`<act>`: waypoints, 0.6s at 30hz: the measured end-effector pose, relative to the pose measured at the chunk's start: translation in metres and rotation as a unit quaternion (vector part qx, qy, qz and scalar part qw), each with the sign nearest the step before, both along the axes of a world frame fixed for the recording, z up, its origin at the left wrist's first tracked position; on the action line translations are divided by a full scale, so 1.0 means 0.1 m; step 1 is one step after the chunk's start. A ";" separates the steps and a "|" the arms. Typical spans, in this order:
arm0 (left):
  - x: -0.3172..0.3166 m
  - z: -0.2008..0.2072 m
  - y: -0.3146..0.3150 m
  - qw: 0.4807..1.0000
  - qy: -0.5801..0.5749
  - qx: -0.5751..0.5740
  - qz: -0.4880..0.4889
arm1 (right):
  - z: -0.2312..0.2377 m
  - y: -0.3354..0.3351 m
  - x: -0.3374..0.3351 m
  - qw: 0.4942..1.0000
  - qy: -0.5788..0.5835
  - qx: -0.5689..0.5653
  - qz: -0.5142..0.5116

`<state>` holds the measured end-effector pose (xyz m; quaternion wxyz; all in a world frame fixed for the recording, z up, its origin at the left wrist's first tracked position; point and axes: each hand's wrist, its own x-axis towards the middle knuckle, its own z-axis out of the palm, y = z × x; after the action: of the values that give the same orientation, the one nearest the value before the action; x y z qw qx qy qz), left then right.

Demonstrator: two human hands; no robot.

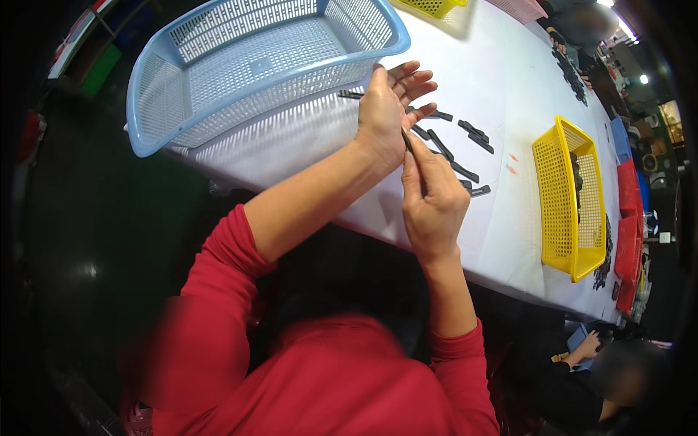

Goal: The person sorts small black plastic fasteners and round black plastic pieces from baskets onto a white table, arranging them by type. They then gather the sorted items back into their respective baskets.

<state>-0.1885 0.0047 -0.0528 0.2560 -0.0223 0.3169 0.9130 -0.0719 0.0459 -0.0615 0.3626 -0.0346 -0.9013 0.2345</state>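
Observation:
My left hand is held over the white table with its fingers stretched out and apart, palm turned to the right. My right hand pinches a thin black strip between thumb and fingers. The strip's tip meets the heel of my left palm; its lower part is hidden by the right fingers. Several narrow black plastic pieces lie scattered just beyond my right hand, some with slots. Another black piece pokes out left of my left hand, partly covered by it.
A large blue basket stands at the far left of the white-covered table. To the right, a yellow basket contains dark pieces. More black pieces lie at the far right near a person. Another person sits at lower right.

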 end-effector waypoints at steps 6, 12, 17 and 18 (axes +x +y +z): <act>0.25 -0.26 -0.20 0.995 -0.069 0.043 0.050 | -0.07 -0.12 0.30 0.987 -0.078 0.133 0.049; 0.30 -0.31 -0.22 0.994 -0.061 0.075 0.059 | -0.14 -0.16 0.38 0.985 -0.059 0.154 0.052; 0.30 -0.32 -0.23 0.993 -0.057 0.078 0.065 | -0.17 -0.16 0.50 0.983 -0.063 0.167 0.049; 0.29 -0.33 -0.23 0.993 -0.053 0.076 0.066 | -0.18 -0.16 0.52 0.982 -0.062 0.170 0.046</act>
<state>-0.1591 -0.0180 -0.0860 0.2122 -0.0718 0.2301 0.9470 -0.0201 0.0295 -0.0796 0.2953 0.0548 -0.9494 0.0922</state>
